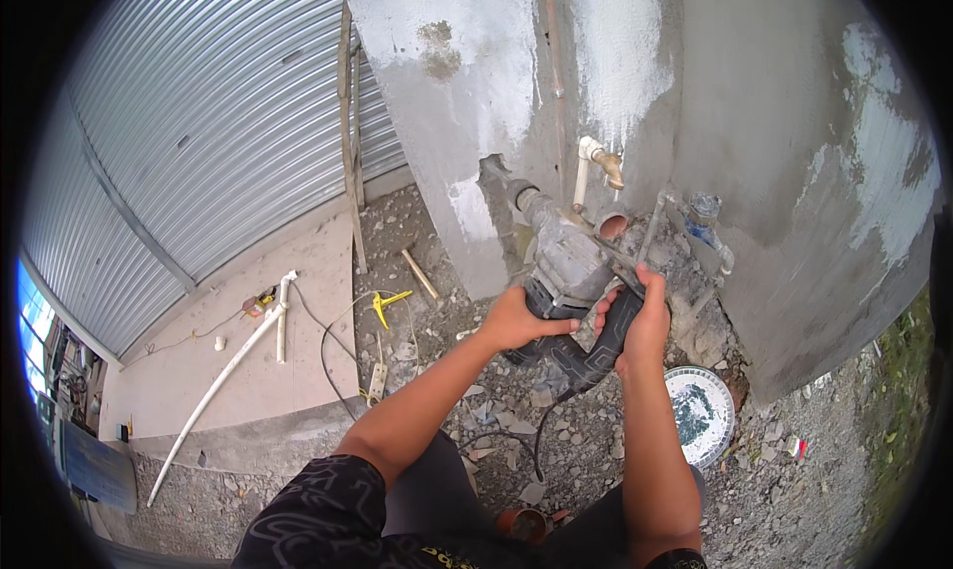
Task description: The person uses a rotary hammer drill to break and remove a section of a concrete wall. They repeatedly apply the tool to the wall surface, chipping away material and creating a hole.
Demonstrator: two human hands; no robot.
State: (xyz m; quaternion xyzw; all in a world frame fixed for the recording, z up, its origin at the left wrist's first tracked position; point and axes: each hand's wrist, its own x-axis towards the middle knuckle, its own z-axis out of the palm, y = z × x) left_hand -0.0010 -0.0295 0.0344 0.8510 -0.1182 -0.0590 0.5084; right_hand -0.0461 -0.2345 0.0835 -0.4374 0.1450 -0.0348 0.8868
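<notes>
A dusty grey rotary hammer [568, 256] with a black rear grip lies across the space between my hands, its nose pointing at a broken hole in the plastered wall [437, 102]. My left hand [521, 321] is wrapped round the black lower part of its body, thumb lying across it. My right hand [643, 323] is closed round the looped black handle [603, 346]. A black cord [539, 440] hangs from the handle down to the rubble. The bit's tip cannot be made out against the wall.
Beyond the tool, a brass tap [608, 164] on a white pipe, an orange pipe end [612, 226] and a blue water meter [703, 233] stand by the wall. A white round lid [730, 410] lies at right. Leftward are a yellow tool [387, 304], a power strip [377, 380] and a long white pipe [213, 405].
</notes>
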